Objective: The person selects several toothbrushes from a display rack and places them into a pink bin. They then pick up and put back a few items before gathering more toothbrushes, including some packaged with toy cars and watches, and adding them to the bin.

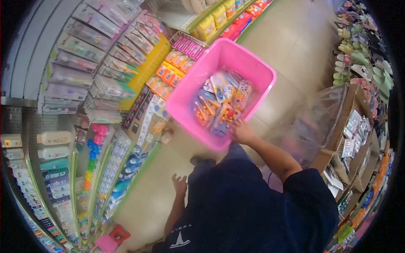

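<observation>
Colourful packets (225,103) lie in a loose heap at the bottom of a pink bin (185,92), several of them orange and blue. The bin is in front of the person, close beside the shop shelves; whether it rests on the floor (291,59) is unclear. The right grip (243,133) grasps the bin's near right rim, fingers over the inner side near the packets. The left grip (179,184) is released, fingers spread, apart from the bin. A dark shirt (249,202) fills the lower middle, with a shoe (202,161) above it. Left of the bin are orange boxes (171,76) and hanging packs (84,63); to the right, a cardboard box (325,158) and, farther up, slippers (358,59).
</observation>
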Demonstrator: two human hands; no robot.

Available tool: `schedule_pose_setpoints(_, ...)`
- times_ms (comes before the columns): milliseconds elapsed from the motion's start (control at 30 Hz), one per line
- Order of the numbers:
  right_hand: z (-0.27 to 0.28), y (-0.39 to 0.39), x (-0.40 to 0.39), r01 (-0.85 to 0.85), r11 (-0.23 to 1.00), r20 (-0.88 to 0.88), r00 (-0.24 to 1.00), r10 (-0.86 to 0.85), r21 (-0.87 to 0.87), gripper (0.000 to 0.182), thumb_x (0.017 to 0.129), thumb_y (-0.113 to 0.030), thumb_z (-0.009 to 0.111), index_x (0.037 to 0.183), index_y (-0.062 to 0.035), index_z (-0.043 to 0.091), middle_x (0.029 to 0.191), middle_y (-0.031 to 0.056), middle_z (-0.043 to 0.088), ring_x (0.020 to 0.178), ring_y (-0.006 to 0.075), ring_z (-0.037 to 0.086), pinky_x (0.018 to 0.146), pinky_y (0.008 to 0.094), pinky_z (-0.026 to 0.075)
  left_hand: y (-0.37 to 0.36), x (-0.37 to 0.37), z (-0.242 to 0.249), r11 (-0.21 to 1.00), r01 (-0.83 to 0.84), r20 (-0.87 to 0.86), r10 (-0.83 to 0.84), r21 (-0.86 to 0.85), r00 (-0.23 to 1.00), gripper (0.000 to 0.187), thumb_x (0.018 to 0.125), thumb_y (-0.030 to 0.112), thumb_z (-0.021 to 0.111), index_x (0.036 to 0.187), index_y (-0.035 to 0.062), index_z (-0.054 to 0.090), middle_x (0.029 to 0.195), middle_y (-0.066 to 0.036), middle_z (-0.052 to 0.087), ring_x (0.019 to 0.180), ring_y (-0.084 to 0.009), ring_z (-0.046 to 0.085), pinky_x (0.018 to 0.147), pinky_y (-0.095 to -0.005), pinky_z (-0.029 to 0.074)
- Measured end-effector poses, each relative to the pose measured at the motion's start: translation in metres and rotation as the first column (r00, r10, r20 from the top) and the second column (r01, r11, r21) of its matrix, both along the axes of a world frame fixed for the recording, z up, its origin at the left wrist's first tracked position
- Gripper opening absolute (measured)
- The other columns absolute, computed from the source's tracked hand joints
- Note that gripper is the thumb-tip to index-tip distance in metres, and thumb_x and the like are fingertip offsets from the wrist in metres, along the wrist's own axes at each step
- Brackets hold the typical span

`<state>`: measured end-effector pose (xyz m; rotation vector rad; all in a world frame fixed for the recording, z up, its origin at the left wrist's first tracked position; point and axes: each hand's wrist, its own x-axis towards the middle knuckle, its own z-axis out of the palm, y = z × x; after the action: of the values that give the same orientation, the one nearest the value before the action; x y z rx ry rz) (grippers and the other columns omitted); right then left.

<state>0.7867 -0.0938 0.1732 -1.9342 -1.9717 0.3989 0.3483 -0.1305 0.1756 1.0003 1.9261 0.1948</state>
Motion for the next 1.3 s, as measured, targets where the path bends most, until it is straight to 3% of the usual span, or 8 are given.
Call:
schedule_pose_setpoints(67,-0.006,0.004,0.005,-0.021,0.999,-0.007,1.0,0.021,-0.029,0.028,0.078,-0.027,0.063,0.091,-0.0029,0.063,0.096,0.0112,0.061,0.097,0.0294,0.054,0.086,0.0411,0.043,0.008,0.01,-0.009,0.991,0.021,0.102,-0.035,0.136,0.994,0.073,0.082,0.018,0.068,0.14,0.0059,0.025,0.123,-0.025,0.049,0.097,-0.0314,0.06,0.075,-0.0355,0.053)
schedule_pose_setpoints(233,-0.008,0.004,0.008,-0.052,0.999,-0.001,0.999,0.052,0.013,0.023,0.078,-0.028,0.063,0.083,-0.005,0.062,0.088,0.0096,0.06,0.091,0.0274,0.055,0.083,0.0408,0.042,0.017,0.058,0.031,0.992,0.0,0.121,-0.016,0.125,0.993,0.071,0.083,0.014,0.067,0.14,0.0051,0.025,0.123,-0.023,0.049,0.099,-0.0289,0.061,0.071,-0.0346,0.054)
schedule_pose_setpoints(433,-0.001,0.005,0.008,-0.05,0.999,-0.013,0.999,0.05,0.017,0.021,0.078,-0.028,0.063,0.08,-0.007,0.063,0.084,0.0083,0.06,0.09,0.0265,0.055,0.081,0.0407,0.041,0.003,0.044,0.009,0.995,0.013,0.064,-0.019,0.097,0.998,0.074,0.081,0.015,0.069,0.14,0.0033,0.025,0.124,-0.024,0.049,0.1,-0.0299,0.061,0.079,-0.0379,0.052)
schedule_pose_setpoints(600,-0.004,0.009,0.004,-0.052,0.996,0.005,0.999,0.052,0.068,0.02,0.078,-0.028,0.063,0.078,-0.0082,0.064,0.083,0.0084,0.061,0.09,0.0263,0.056,0.081,0.0407,0.041,-0.006,0.017,-0.021,0.992,0.09,-0.152,-0.077,0.086,0.985,0.078,0.078,0.02,0.07,0.139,0.0001,0.026,0.12,-0.028,0.052,0.096,-0.0351,0.061,0.087,-0.0402,0.049)
schedule_pose_setpoints(667,-0.002,0.011,0.004,-0.056,0.998,-0.008,0.998,0.055,-0.03,0.02,0.078,-0.028,0.063,0.078,-0.0083,0.064,0.084,0.0089,0.062,0.091,0.0265,0.056,0.082,0.0408,0.042,-0.004,0.007,-0.031,0.989,0.125,-0.158,-0.11,0.084,0.981,0.078,0.078,0.021,0.07,0.139,0.0002,0.026,0.119,-0.029,0.053,0.095,-0.0359,0.061,0.087,-0.0411,0.049)
schedule_pose_setpoints(967,-0.025,0.014,-0.023,0.191,0.967,0.173,0.972,-0.161,-0.171,0.018,0.074,-0.026,0.063,0.075,-0.0085,0.064,0.082,0.0102,0.065,0.09,0.0291,0.06,0.082,0.0426,0.044,0.055,-0.015,-0.072,0.996,0.041,0.309,-0.016,-0.074,0.951,0.054,0.082,0.021,0.068,0.127,0.0007,0.046,0.101,-0.018,0.063,0.081,-0.021,0.064,0.057,-0.0296,0.052)
schedule_pose_setpoints(1167,-0.021,0.024,-0.026,0.225,0.89,0.143,0.973,-0.183,-0.397,0.018,0.074,-0.027,0.063,0.077,-0.0092,0.065,0.084,0.009,0.067,0.092,0.0289,0.06,0.083,0.0434,0.045,0.091,-0.013,-0.091,0.996,0.055,0.337,-0.027,-0.071,0.941,0.039,0.085,0.018,0.065,0.119,0.0011,0.054,0.093,-0.014,0.065,0.078,-0.0168,0.063,0.059,-0.0296,0.052)
schedule_pose_setpoints(1300,-0.022,0.02,-0.02,0.196,0.898,0.148,0.978,-0.149,-0.393,0.018,0.074,-0.027,0.063,0.078,-0.0098,0.065,0.084,0.0084,0.067,0.091,0.027,0.06,0.082,0.0432,0.045,0.107,0.025,-0.064,0.985,0.137,0.332,-0.165,0.105,0.929,0.037,0.086,0.015,0.063,0.118,0.0004,0.053,0.094,-0.014,0.064,0.085,-0.0198,0.063,0.069,-0.0304,0.052)
